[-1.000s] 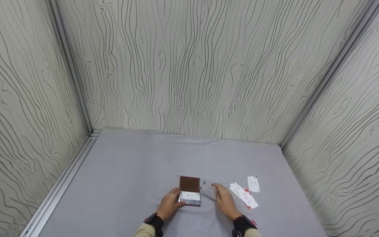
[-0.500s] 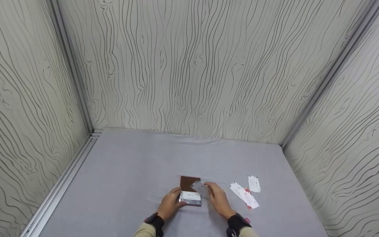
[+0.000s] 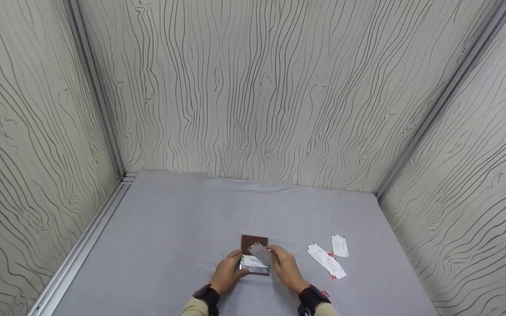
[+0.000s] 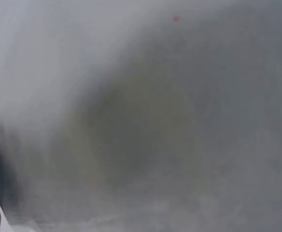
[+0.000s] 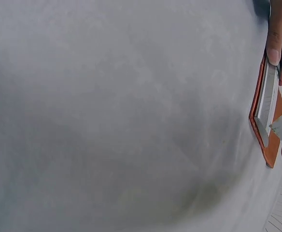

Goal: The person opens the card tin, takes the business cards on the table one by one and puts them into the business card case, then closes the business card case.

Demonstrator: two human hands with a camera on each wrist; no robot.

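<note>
A brown business card case [image 3: 247, 242] lies opened on the grey cloth in the head view, its lid folded away from the person. White cards [image 3: 251, 260] sit in its metal tray. My left hand [image 3: 226, 273] grips the case's left side; in the right wrist view its thumb [image 5: 274, 48] presses the tray's edge. Between the thumb and fingers of my right hand [image 3: 286, 267] is a business card [image 3: 259, 252], tilted over the case. One corner of that card comes close to the tray in the right wrist view. The left wrist view shows mostly blurred cloth.
To the right, several white cards with red and dark floral corners [image 3: 327, 261] lie overlapping, and a separate card [image 3: 340, 245] lies just beyond them. Patterned panels [image 3: 253, 96] enclose the cloth-covered table [image 3: 169, 228] at the back and both sides.
My right hand has carried the business card leftward, from beside the case to over it. The left hand and the case stay nearly in place.
</note>
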